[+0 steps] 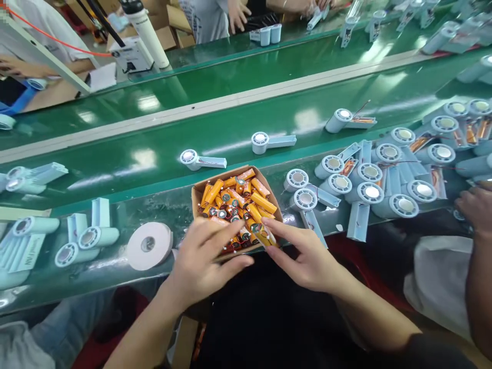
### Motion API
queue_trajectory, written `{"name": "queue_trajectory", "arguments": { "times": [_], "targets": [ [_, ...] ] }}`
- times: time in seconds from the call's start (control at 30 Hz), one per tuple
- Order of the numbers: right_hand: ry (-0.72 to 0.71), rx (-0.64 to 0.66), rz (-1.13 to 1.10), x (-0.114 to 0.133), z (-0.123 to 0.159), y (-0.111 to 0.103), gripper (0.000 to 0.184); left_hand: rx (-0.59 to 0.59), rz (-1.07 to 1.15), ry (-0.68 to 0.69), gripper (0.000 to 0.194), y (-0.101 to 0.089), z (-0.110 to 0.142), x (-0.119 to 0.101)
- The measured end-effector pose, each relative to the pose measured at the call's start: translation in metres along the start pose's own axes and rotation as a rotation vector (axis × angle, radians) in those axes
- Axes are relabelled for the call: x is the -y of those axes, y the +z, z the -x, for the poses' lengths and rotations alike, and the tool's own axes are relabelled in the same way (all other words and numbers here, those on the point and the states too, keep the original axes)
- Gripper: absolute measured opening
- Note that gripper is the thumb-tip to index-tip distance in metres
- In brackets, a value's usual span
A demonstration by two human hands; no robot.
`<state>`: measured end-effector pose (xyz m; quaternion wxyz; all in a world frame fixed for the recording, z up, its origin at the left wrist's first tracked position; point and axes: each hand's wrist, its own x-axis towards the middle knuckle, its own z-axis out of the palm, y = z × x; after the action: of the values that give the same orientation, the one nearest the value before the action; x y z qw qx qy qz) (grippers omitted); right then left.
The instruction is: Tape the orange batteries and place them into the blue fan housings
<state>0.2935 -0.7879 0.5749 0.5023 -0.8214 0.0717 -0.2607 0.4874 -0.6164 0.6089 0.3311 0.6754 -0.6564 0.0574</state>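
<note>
A cardboard box (197, 197) full of orange cylindrical battery cells (230, 192) stands at the bench edge in front of me. My right hand (303, 251) pinches one orange battery (266, 237) between thumb and fingers at the box's near right corner. Over the near left part of the box, my left hand (207, 256) is spread, thumb and fingers apart, with nothing seen in it. Its fingertips reach close to the loose cells; whether they touch any is unclear.
A roll of white tape (163, 246) lies left of the box. Light-blue fan housings (369, 192) crowd the bench on the right, others (90, 238) sit left. Single housings (260, 142) lie on the green conveyor (161, 148). A co-worker's hand (476, 205) is at far right.
</note>
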Motion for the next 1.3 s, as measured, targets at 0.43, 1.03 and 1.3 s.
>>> {"name": "queue_trajectory", "arguments": {
  "times": [0.43, 1.03, 1.3],
  "targets": [
    [0.211, 0.083, -0.120, 0.001, 0.028, -0.031, 0.049, 0.361, 0.299, 0.286, 0.021, 0.038, -0.108, -0.017],
    [0.265, -0.284, -0.208, -0.041, -0.075, -0.175, 0.052, 0.680, -0.452, -0.158, 0.038, 0.156, -0.269, 0.090],
    [0.264, -0.166, 0.052, -0.102, -0.150, -0.178, 0.050, 0.798, -0.380, -0.096, 0.021, 0.172, -0.293, 0.126]
  ]
}}
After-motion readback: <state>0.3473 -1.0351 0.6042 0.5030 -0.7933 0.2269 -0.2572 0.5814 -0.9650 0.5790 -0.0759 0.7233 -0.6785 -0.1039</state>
